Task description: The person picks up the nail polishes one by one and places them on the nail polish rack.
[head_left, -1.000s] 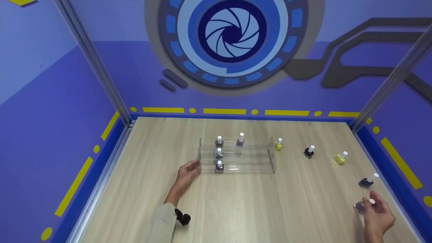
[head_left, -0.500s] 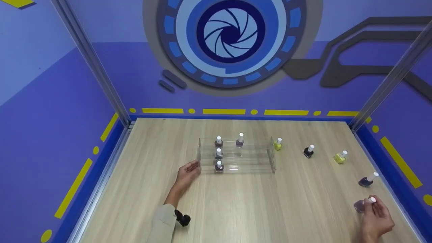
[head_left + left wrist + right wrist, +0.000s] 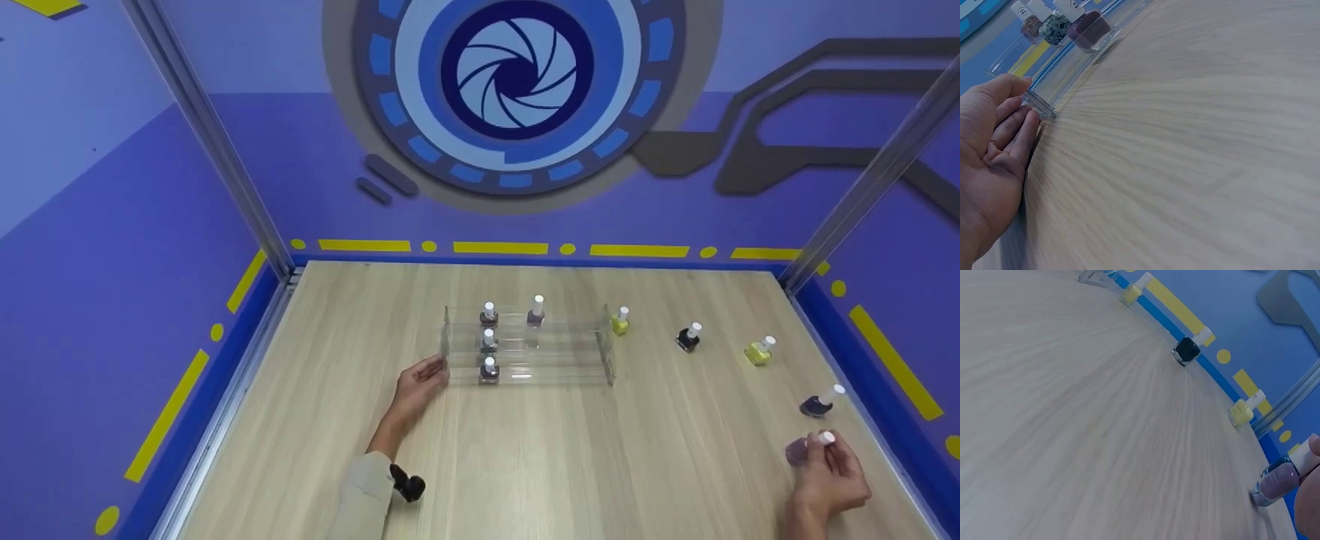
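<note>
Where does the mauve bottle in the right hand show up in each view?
Head: the mauve bottle is at lower right, in the right hand.
Left wrist: not in it.
Right wrist: near the right edge, below the middle.
Shared landmark: the clear rack (head: below centre; left wrist: upper left; right wrist: only a corner at the top edge).

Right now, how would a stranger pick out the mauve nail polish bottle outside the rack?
Find the wooden table, then the clear display rack on it. Look far right and toward the person, to the mauve nail polish bottle just nearer than a dark blue nail polish bottle. Unlike its untouched neighbours, it is pinched in the person's right hand.
</note>
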`<state>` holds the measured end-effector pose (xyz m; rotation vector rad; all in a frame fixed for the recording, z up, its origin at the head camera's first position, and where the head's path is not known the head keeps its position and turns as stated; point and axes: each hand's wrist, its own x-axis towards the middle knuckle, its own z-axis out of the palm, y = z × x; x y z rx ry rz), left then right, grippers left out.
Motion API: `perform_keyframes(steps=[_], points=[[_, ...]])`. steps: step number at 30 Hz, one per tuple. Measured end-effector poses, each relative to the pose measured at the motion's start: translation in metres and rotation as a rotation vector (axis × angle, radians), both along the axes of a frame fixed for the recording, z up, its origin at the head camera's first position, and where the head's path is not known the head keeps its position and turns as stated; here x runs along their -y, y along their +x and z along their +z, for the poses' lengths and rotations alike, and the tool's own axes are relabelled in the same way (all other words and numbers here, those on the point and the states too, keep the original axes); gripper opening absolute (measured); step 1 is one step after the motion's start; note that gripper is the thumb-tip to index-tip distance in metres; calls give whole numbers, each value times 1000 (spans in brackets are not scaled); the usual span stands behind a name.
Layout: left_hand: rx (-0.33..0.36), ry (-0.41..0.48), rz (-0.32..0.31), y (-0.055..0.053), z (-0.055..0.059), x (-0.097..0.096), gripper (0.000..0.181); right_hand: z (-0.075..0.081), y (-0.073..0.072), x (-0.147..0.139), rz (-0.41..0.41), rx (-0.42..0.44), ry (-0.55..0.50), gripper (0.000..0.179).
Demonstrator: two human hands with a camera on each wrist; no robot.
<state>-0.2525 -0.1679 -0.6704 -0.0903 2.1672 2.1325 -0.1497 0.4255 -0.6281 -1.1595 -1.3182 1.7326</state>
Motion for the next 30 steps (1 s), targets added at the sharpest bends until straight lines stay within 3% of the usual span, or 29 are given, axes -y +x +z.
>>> perform_keyframes(steps=[2, 10, 22, 30], points=[[1, 5, 1, 0, 0, 0, 50, 4, -4, 3, 17, -16, 20, 42], [34, -2, -1, -2, -1, -1, 51, 18, -27, 25, 68, -220, 151, 37], [42, -30, 7, -3, -3, -1, 50, 39, -64, 65, 197, -245, 143, 24], [25, -24, 11, -4, -4, 0, 50, 48, -91, 92, 340, -205, 247, 37]])
